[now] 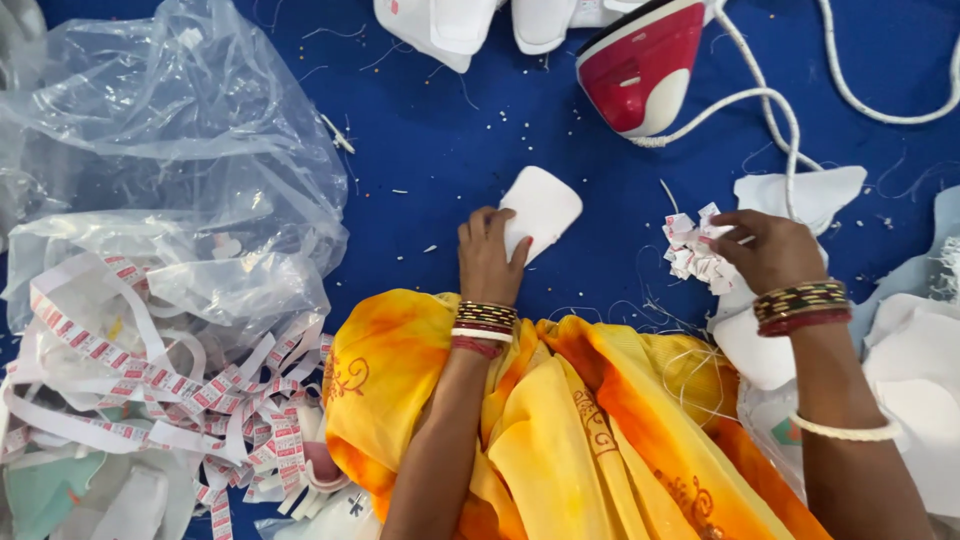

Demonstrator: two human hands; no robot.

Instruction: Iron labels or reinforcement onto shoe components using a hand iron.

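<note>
Yellow cloth [560, 420] at bottom; left hand [488, 262] flat on soft white pad [541, 208].
Right hand [770, 250] pinches light paper labels [692, 248]; pad looks floppy, best gripped by its edge.

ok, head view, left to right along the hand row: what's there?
label strips → clear plastic bag → left hand → white fabric piece → bunch of small labels → right hand

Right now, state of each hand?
Left hand: fingers flat, pressing down on the white fabric piece; not gripping.
Right hand: closed on a bunch of small labels.
</note>
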